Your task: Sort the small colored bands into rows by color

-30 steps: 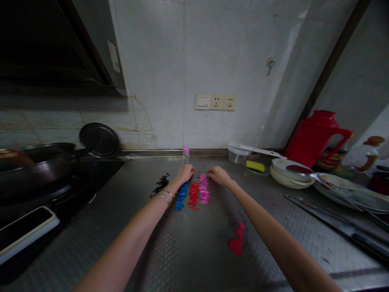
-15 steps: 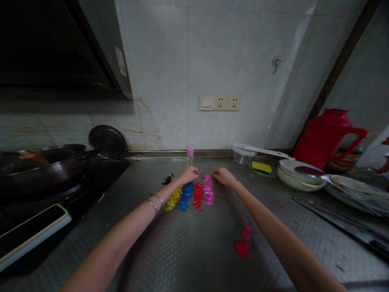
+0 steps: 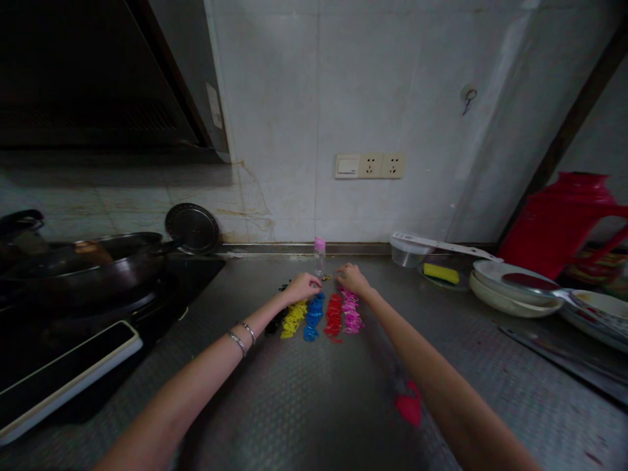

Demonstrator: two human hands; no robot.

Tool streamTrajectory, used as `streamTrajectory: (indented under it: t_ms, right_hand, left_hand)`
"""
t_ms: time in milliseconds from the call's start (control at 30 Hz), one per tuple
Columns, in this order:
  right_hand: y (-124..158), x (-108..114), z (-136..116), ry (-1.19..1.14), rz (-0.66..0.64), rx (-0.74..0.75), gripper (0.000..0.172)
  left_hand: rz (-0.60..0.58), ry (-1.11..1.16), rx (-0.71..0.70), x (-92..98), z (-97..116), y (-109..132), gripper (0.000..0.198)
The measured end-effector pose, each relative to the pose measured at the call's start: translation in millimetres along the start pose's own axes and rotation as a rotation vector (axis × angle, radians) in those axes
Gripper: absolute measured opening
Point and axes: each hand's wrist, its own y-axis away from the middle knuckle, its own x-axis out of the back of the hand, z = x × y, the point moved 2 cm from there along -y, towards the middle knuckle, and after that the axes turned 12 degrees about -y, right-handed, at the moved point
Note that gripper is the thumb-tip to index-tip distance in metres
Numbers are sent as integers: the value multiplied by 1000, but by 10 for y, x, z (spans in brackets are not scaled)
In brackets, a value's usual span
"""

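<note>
On the metal counter, small coloured bands lie in rows: black (image 3: 275,323), yellow (image 3: 294,319), blue (image 3: 314,318), red (image 3: 334,316) and pink (image 3: 352,313). My left hand (image 3: 302,288) is over the far ends of the yellow and blue rows, its fingers loosely bent and apart, with nothing visible in them. Beyond the pink row, my right hand (image 3: 354,279) has its fingers spread and also appears to hold nothing. Between both hands lies a tiny yellowish and dark piece (image 3: 326,278), too small to identify. Just behind it stands a small clear bottle with a pink cap (image 3: 320,244).
At left are a pan (image 3: 98,268) on the black stove and a white-edged phone-like device (image 3: 73,379). At right are a clear tub (image 3: 406,255), a yellow sponge (image 3: 441,273), stacked bowls (image 3: 510,302), a knife (image 3: 554,356) and a red flask (image 3: 554,222). A red shape (image 3: 410,405) marks the counter nearby.
The view has shifted slightly left. Both hands have loosened from their earlier pinches, and the tiny yellowish piece now shows on the counter between them.
</note>
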Motion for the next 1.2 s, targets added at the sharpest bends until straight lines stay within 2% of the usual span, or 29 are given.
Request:
streamTrajectory:
  t_ms: [167, 467, 567, 700, 933, 1200]
  right_hand:
    - [-92, -118, -107, 31, -56, -51, 39]
    - [-127, -86, -200, 68, -58, -6, 27]
    - [-135, -61, -152, 46, -43, -9, 23]
    - [-122, -48, -55, -12, -97, -41, 22]
    - [-108, -51, 62, -71, -70, -7, 20]
    - [-173, -97, 162, -157, -41, 69, 28]
  left_hand:
    - [69, 26, 119, 142, -244, 115, 25]
    - [155, 153, 217, 241, -523, 243, 27]
    - [171, 177, 238, 246, -571, 251, 27]
    - [176, 210, 242, 251, -603, 263, 28]
    - [173, 244, 257, 277, -632, 331, 30]
    - [180, 258, 272, 264, -722, 393, 32]
